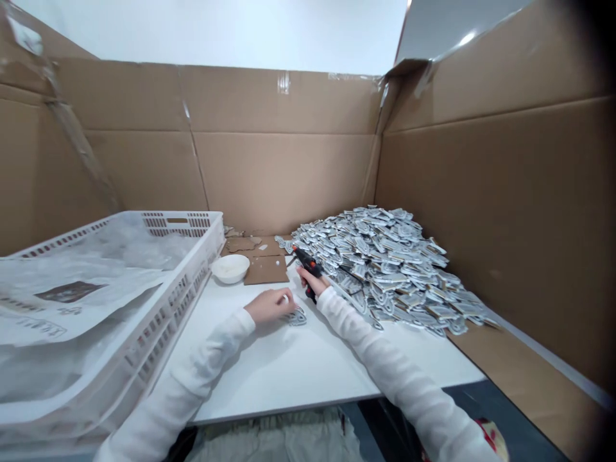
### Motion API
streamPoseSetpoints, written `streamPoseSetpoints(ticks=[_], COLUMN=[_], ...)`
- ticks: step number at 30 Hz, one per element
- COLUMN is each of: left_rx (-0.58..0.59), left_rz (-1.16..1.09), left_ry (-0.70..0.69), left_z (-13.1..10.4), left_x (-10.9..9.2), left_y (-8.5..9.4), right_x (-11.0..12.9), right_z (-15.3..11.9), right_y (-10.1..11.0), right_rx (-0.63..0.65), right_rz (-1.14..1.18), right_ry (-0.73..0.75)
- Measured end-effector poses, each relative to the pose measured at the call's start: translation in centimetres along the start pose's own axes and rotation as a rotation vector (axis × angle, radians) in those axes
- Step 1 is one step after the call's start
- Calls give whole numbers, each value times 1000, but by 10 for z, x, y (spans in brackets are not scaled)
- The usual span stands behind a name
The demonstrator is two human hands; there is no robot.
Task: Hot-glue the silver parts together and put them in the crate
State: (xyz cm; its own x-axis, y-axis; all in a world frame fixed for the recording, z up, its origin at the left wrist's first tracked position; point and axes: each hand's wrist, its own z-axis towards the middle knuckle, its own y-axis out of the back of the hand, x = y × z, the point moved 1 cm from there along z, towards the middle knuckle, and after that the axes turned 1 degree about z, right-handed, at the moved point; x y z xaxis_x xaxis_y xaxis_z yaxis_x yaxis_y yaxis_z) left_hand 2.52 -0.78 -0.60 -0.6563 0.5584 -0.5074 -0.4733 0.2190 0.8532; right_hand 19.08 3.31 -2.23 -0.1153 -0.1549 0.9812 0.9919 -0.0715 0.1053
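Note:
My right hand [312, 280] is wrapped round the handle of a black glue gun [308, 262] with orange parts, held over the white table [269, 372]. To its left, my left hand [271, 305] has its thumb and fingers pressed together just above the tabletop. What lies between those fingertips, if anything, is too small to make out. Beside them a small grey-and-white flat piece [297, 316] rests on the table. A large heap of similar pieces [385, 256] rises right of the glue gun.
A white plastic crate [192, 289] holding clear bags and a printed sheet stands on the left. Near its far corner sit a white bowl [230, 269] and a brown cardboard piece [265, 270]. Tall cardboard walls [283, 154] enclose the back and sides.

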Motion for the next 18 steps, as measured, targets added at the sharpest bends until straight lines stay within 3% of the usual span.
streamPoseSetpoints(ticks=[5,13,15,18], left_rx=[50,40,0,-171], left_rz=[415,486,508,444], left_ry=[-5,54,87,155], left_z=[-10,-7,-6,-5], left_x=[-15,-10,-11,-8], left_y=[2,0,2,5], right_x=[-1,-9,-8,-5], right_z=[-1,1,1,0], right_y=[-1,-2,-2,-2], right_rx=[27,-15,-21,-21], right_rz=[21,-7,-8,17], right_ry=[-23,31,36,20])
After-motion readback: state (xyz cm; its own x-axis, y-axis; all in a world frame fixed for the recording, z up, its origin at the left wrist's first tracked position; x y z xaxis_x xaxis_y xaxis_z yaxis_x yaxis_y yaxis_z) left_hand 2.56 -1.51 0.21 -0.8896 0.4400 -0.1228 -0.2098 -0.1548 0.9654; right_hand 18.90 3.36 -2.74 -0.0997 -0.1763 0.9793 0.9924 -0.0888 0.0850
